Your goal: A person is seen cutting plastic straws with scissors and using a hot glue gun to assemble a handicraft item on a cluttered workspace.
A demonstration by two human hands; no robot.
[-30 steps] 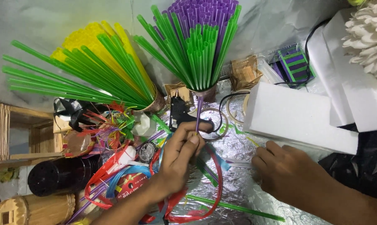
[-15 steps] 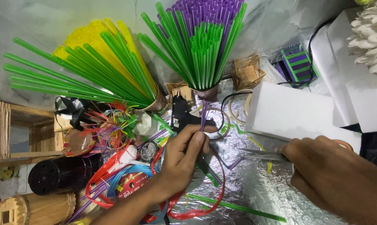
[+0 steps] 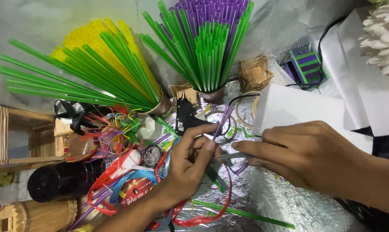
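My left hand (image 3: 190, 161) pinches a short purple straw (image 3: 222, 121) between thumb and fingers, its free end pointing up and to the right. My right hand (image 3: 302, 157) holds a pair of scissors (image 3: 231, 155) whose metal blades reach left to the base of the straw, right beside my left fingertips. Both hands hover over the crinkled silver foil (image 3: 267, 197) that covers the work surface.
A cup of green and purple straws (image 3: 203, 47) stands behind, a fan of yellow and green straws (image 3: 100, 68) to its left. A black glue gun (image 3: 185, 115), white foam blocks (image 3: 302, 114), red ribbon (image 3: 203, 219), a loose green straw (image 3: 246, 214) and wooden boxes (image 3: 14, 137) surround the hands.
My right hand picked up the scissors on the right and brought them left to the purple straw. My left hand tilted the straw over to the right.
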